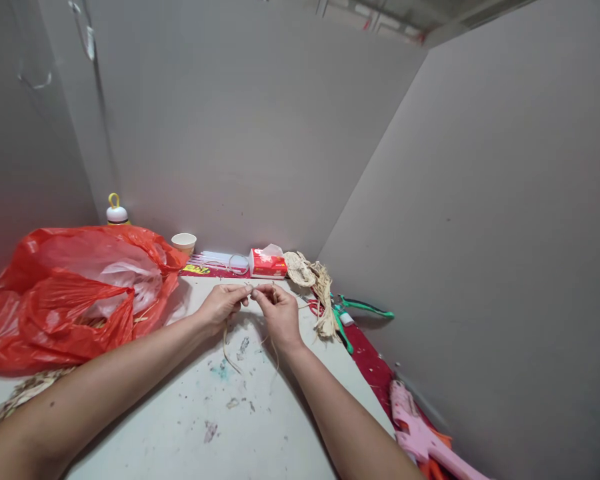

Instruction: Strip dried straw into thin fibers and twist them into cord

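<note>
My left hand [223, 307] and my right hand [279, 312] meet fingertip to fingertip above the white board [240, 427]. Both are closed in a pinch on a thin, pale strand of straw-like fibre [226, 347]. One end hangs in a curve below my left hand, and another thin length dangles under my right wrist. What lies right between the fingertips is too small to make out. Just right of my right hand lies a bundle of pale dried fibre [324, 300], with a coiled woven piece [299, 269] beside it.
A red plastic bag [70, 300] fills the left side. Along the back stand a paper cup [184, 243], white sticks [220, 260] and a tissue pack [268, 265]. Green-handled pliers [341, 313] and a pink glue gun [420, 433] lie right. Grey walls enclose the table.
</note>
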### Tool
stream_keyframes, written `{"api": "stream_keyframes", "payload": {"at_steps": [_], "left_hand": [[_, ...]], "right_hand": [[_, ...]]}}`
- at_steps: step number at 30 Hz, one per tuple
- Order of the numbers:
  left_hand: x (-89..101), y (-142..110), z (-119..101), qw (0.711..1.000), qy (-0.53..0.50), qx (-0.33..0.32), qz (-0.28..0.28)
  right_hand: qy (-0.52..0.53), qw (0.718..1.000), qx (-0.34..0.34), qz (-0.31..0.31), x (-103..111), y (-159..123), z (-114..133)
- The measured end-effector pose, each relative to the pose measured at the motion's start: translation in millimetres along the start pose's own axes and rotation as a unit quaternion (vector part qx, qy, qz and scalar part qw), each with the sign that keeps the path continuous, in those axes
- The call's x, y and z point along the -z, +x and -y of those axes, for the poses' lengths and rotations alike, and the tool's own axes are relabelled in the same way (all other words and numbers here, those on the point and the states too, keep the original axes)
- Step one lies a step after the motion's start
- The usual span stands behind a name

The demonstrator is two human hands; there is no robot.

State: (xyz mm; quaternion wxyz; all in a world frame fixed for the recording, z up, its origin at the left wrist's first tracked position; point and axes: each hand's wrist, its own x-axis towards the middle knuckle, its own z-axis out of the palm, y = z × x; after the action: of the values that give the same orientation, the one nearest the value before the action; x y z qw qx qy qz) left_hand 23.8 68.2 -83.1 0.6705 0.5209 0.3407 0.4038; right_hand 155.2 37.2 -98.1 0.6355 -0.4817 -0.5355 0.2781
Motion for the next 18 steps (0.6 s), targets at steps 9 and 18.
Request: {"api": "stream_keyframes", "payload": {"at_steps": [9,18], "left_hand": [[-0.8,-0.2,1.2,0.998,-0.051,-0.006,-0.03],[2.2,6.8,2.7,0.991,-0.122,0.008,-0.047]], "right_hand": [[0.022,1.0,-0.015,0.001,-5.3,-4.3,4.3],[0.065,0.996,-0.059,0.035,-8.5,-2.0,4.7]]}}
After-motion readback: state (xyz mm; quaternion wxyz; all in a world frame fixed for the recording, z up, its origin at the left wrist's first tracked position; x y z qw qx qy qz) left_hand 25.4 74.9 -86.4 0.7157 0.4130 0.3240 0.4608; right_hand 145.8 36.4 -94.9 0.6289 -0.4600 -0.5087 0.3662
